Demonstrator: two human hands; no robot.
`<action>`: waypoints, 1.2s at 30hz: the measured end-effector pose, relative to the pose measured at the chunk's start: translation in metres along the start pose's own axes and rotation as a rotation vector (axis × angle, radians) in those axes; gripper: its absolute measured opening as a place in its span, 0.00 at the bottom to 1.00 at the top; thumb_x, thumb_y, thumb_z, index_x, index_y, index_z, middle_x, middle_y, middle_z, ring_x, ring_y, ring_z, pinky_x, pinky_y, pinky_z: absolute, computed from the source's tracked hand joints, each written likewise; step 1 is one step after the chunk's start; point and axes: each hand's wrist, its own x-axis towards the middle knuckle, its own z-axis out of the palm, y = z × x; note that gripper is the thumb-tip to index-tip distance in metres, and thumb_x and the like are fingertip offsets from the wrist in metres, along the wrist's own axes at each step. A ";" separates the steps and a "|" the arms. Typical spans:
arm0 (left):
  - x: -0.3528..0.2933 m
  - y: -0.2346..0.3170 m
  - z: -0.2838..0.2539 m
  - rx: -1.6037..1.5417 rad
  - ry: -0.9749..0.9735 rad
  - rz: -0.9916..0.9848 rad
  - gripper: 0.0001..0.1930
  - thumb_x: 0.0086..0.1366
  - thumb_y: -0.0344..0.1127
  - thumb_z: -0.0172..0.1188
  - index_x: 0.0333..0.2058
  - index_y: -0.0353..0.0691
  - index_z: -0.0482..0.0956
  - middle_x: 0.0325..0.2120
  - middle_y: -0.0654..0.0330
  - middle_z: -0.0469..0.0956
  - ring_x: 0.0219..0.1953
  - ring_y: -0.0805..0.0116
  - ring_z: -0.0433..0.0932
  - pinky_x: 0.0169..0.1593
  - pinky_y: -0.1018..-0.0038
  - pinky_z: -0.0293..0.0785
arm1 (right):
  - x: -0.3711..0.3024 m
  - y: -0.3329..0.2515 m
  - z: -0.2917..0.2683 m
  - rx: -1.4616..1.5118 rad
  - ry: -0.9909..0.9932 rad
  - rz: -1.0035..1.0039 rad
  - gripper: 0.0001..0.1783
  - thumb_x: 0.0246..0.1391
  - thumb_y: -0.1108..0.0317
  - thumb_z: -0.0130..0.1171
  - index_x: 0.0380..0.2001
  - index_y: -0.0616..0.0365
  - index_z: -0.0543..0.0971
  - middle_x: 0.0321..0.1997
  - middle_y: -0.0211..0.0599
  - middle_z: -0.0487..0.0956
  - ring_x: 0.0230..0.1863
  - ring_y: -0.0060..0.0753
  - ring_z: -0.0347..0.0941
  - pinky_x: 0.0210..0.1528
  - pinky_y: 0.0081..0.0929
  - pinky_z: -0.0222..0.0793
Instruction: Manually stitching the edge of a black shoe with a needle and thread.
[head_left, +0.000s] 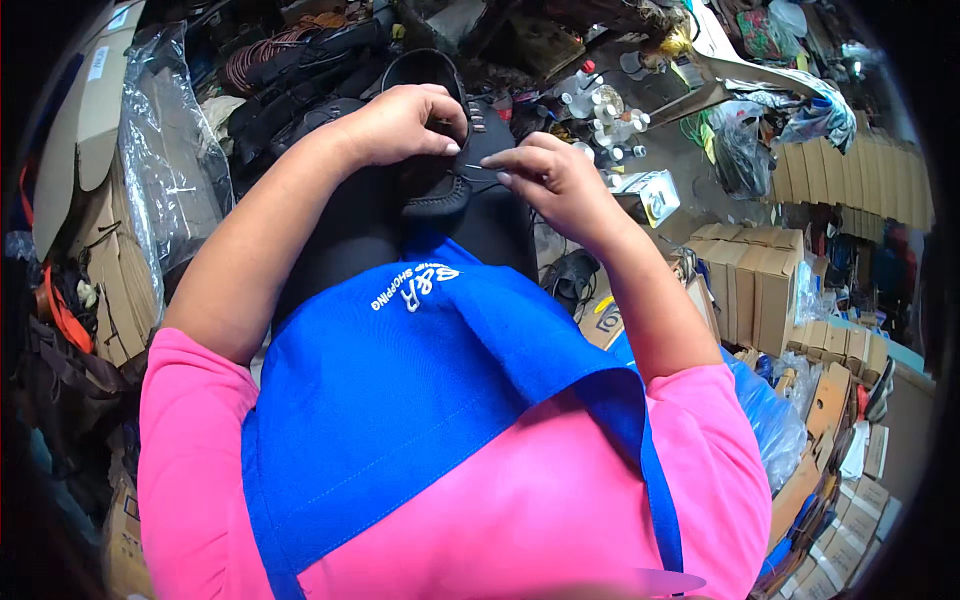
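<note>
A black moccasin-style shoe (437, 200) rests on my dark-clothed lap, its toe toward me and its open collar away. Raised stitching runs around the toe. My left hand (415, 125) is closed over the shoe's upper, thumb and fingertips together at its right side. Just right of the shoe, my right hand (560, 185) pinches a thin needle (473, 167) that points toward the left fingertips. A dark strand, seemingly thread, shows faintly below the needle. The left palm and the shoe's middle are partly hidden by my fingers.
Several small bottles (610, 115) and a white-and-yellow tin (655, 195) stand on the floor at the far right. Cardboard boxes (745, 280) are stacked at the right. Clear plastic sheeting (165, 170) covers cardboard at the left. Dark shoes or materials (300, 100) are piled beyond my left arm.
</note>
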 end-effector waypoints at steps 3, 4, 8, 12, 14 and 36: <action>0.001 -0.003 -0.002 -0.037 -0.009 -0.009 0.08 0.53 0.28 0.65 0.34 0.37 0.81 0.33 0.60 0.73 0.40 0.66 0.74 0.47 0.72 0.70 | 0.010 0.003 0.006 -0.033 -0.017 -0.025 0.10 0.50 0.70 0.61 0.38 0.52 0.82 0.34 0.39 0.77 0.37 0.42 0.77 0.39 0.32 0.73; 0.001 -0.004 -0.003 -0.054 -0.024 -0.011 0.08 0.52 0.28 0.65 0.33 0.37 0.81 0.32 0.61 0.73 0.39 0.66 0.74 0.47 0.72 0.69 | 0.011 0.004 0.007 -0.036 -0.019 -0.026 0.10 0.50 0.70 0.61 0.38 0.52 0.82 0.34 0.39 0.77 0.37 0.42 0.77 0.39 0.32 0.73; 0.005 0.000 -0.003 -0.062 -0.057 -0.030 0.08 0.51 0.28 0.65 0.33 0.37 0.83 0.32 0.61 0.73 0.38 0.65 0.74 0.46 0.72 0.69 | 0.013 0.005 0.007 -0.128 -0.003 -0.052 0.10 0.50 0.70 0.60 0.37 0.52 0.83 0.32 0.39 0.76 0.35 0.40 0.76 0.37 0.32 0.71; 0.011 -0.001 -0.003 -0.086 -0.095 -0.031 0.10 0.51 0.28 0.64 0.34 0.38 0.84 0.31 0.60 0.73 0.39 0.64 0.74 0.46 0.72 0.69 | 0.015 -0.006 0.001 -0.223 -0.048 -0.021 0.10 0.48 0.71 0.60 0.36 0.53 0.83 0.34 0.42 0.77 0.38 0.44 0.77 0.42 0.34 0.73; 0.014 -0.002 -0.003 -0.079 -0.104 -0.018 0.11 0.50 0.28 0.64 0.35 0.38 0.84 0.31 0.60 0.73 0.39 0.64 0.74 0.46 0.72 0.69 | 0.015 0.002 0.003 -0.131 -0.051 -0.009 0.10 0.48 0.70 0.60 0.36 0.53 0.83 0.33 0.42 0.77 0.38 0.43 0.76 0.42 0.34 0.73; 0.008 -0.004 -0.010 -0.021 -0.172 0.051 0.13 0.53 0.30 0.63 0.40 0.42 0.84 0.29 0.61 0.68 0.37 0.67 0.71 0.46 0.73 0.68 | 0.035 0.015 -0.001 -0.074 -0.163 -0.050 0.10 0.46 0.73 0.61 0.35 0.53 0.82 0.33 0.39 0.75 0.37 0.40 0.75 0.41 0.31 0.71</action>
